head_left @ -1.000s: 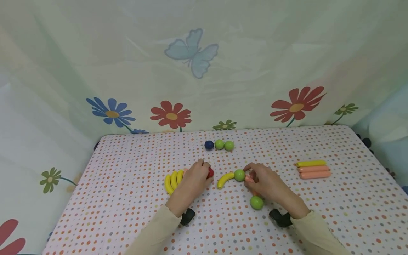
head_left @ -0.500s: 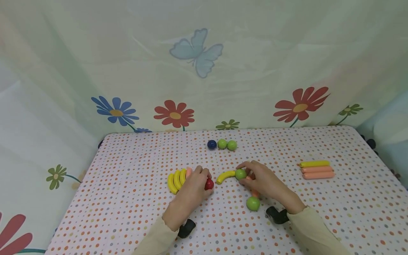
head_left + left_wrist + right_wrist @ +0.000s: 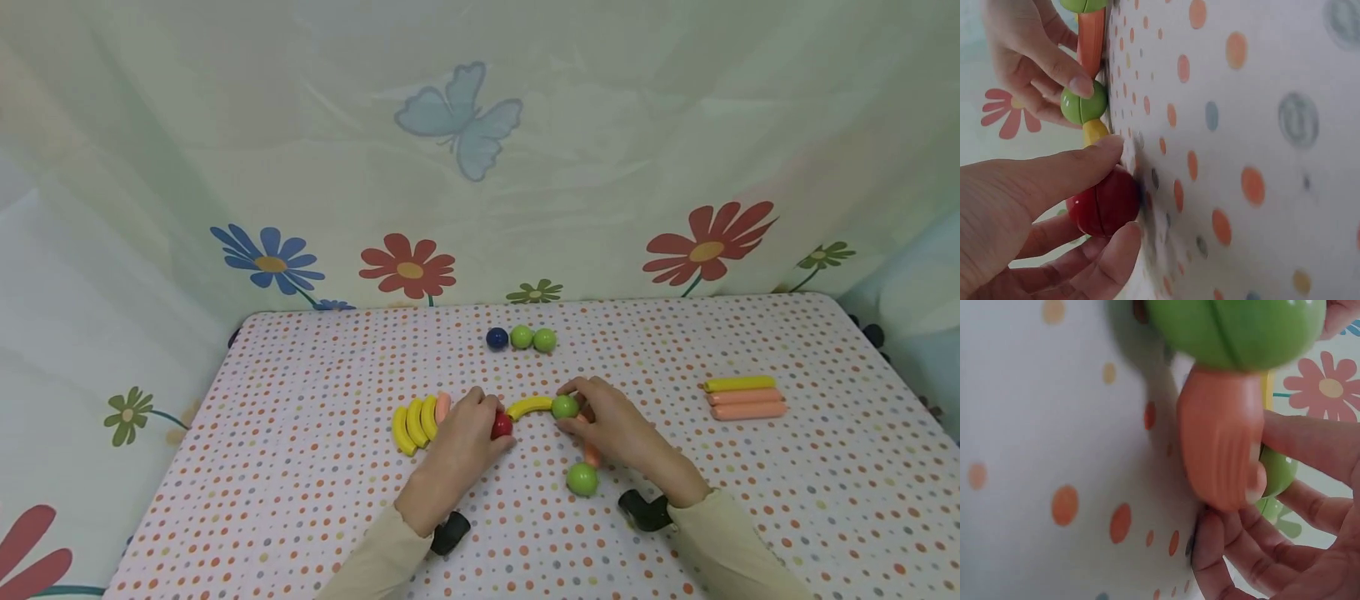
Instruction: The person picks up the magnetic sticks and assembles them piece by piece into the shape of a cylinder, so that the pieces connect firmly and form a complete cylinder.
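My left hand [image 3: 461, 433] pinches a glossy red ball [image 3: 502, 425] between thumb and fingers. The ball meets the left end of a curved yellow rod [image 3: 531, 405]; whether they are attached I cannot tell. At the rod's other end is a green ball [image 3: 565, 407], gripped by my right hand [image 3: 615, 423]. An orange bar [image 3: 1225, 437] runs from that ball toward me, partly behind the right hand in the head view. Its near end carries a second green ball [image 3: 582, 479]. In the left wrist view the thumb [image 3: 1066, 172] lies over the red ball.
Several curved yellow rods [image 3: 415, 422] and an orange bar [image 3: 443, 406] lie beside the left hand. A dark blue ball [image 3: 497, 338] and two green balls [image 3: 533, 338] line up farther back. At right lie a straight yellow bar [image 3: 740, 383] and two orange bars [image 3: 747, 404].
The joined rod, bar and green balls have swung: the near green ball moved left, and the yellow rod's left end moved away from me. The red ball now meets that end.
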Tool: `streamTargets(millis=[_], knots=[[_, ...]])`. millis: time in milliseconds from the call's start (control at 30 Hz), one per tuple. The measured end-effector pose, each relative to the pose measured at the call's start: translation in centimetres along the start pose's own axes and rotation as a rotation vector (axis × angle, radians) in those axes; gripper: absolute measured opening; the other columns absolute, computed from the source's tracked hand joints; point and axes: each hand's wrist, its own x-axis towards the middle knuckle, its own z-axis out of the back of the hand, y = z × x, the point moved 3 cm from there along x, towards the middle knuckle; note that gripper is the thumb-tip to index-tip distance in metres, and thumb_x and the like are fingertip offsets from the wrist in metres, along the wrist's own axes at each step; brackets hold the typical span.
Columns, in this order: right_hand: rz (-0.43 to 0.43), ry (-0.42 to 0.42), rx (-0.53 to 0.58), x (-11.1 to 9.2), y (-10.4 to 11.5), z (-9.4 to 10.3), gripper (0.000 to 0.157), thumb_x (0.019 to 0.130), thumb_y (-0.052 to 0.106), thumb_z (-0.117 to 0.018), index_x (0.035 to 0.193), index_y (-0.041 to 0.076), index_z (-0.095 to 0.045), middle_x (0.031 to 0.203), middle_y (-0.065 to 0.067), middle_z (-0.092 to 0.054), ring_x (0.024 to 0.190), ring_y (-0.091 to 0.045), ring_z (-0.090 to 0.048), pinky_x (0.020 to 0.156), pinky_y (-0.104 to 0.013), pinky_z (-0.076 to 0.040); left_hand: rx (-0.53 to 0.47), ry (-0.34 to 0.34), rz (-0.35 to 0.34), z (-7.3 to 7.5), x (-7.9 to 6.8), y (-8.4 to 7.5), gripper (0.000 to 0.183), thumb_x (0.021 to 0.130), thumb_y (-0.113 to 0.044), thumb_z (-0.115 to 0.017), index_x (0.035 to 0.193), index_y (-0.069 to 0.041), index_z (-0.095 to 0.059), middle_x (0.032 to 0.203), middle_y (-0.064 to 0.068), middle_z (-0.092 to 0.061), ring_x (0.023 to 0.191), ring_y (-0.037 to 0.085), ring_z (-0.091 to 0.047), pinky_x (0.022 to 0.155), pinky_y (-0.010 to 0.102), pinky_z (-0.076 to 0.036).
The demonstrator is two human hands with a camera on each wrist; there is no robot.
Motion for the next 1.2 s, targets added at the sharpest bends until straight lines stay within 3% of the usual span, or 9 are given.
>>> streamTargets(millis=[300, 567, 667, 767, 967, 1067, 1200], knots=[[0.007, 0.031, -0.045, 0.3, -0.2, -0.2, 0.031, 0.095, 0.014, -0.078, 0.118, 0.000, -0.061, 0.096, -0.008, -0.056, 0.081, -0.020, -0.052, 0.068, -0.034, -0.045, -0.002, -0.013, -0.014, -0.3, 0.3, -0.3, 0.037, 0.087, -0.017, -0.088, 0.110, 0.005, -0.069, 0.101, 0.013, -0.061, 0.084, 0.019, -0.064, 0.074, 0.026, -0.058], [0.034, 0.085, -0.054, 0.6, -0.1, 0.3, 0.032, 0.095, 0.014, -0.078, 0.119, 0.000, -0.062, 0.101, -0.010, -0.057, 0.083, -0.021, -0.051, 0.070, -0.036, -0.045, -0.012, -0.007, -0.004, -0.5, 0.2, -0.3, 0.040, 0.088, -0.012, -0.087, 0.117, 0.006, -0.067, 0.105, 0.013, -0.061, 0.092, 0.022, -0.066, 0.079, 0.027, -0.059], [0.051, 0.110, -0.031, 0.9, -0.2, 0.3, 0.033, 0.094, 0.013, -0.079, 0.119, 0.000, -0.061, 0.101, -0.010, -0.058, 0.083, -0.021, -0.052, 0.071, -0.036, -0.045, -0.032, -0.013, 0.001, -0.2, -0.2, 0.0, 0.045, 0.084, -0.010, -0.090, 0.120, 0.006, -0.067, 0.107, 0.014, -0.061, 0.093, 0.021, -0.064, 0.081, 0.027, -0.058], [0.043, 0.125, -0.020, 1.0, -0.4, 0.2, 0.034, 0.094, 0.013, -0.079, 0.120, 0.002, -0.060, 0.102, -0.010, -0.057, 0.085, -0.021, -0.053, 0.073, -0.037, -0.047, -0.038, -0.021, 0.024, 0.6, -0.4, 0.5, 0.052, 0.081, -0.012, -0.092, 0.124, 0.002, -0.067, 0.109, 0.013, -0.059, 0.086, 0.019, -0.059, 0.074, 0.025, -0.055], [0.048, 0.152, -0.033, 1.2, -0.9, 0.1, 0.037, 0.094, 0.016, -0.080, 0.122, 0.004, -0.060, 0.102, -0.009, -0.057, 0.086, -0.021, -0.054, 0.075, -0.039, -0.048, 0.157, -0.142, 0.059, 2.0, -0.6, 1.8, 0.044, 0.086, -0.017, -0.089, 0.121, 0.001, -0.069, 0.108, 0.013, -0.059, 0.088, 0.023, -0.058, 0.062, 0.028, -0.051], [0.052, 0.164, -0.026, 1.2, -0.9, 0.2, 0.037, 0.093, 0.017, -0.080, 0.122, 0.003, -0.060, 0.101, -0.009, -0.057, 0.086, -0.020, -0.054, 0.075, -0.038, -0.047, 0.256, -0.198, 0.040, 1.8, -0.6, 2.2, 0.032, 0.088, -0.008, -0.085, 0.114, 0.004, -0.070, 0.103, 0.015, -0.059, 0.089, 0.026, -0.059, 0.059, 0.029, -0.054], [0.061, 0.162, -0.017, 1.4, -0.8, 0.2, 0.037, 0.092, 0.015, -0.080, 0.121, 0.003, -0.060, 0.101, -0.009, -0.057, 0.086, -0.021, -0.054, 0.076, -0.038, -0.047, 0.297, -0.228, 0.030, 1.5, -0.4, 2.4, 0.024, 0.086, 0.005, -0.081, 0.107, 0.005, -0.070, 0.098, 0.016, -0.058, 0.086, 0.025, -0.055, 0.054, 0.027, -0.051]])
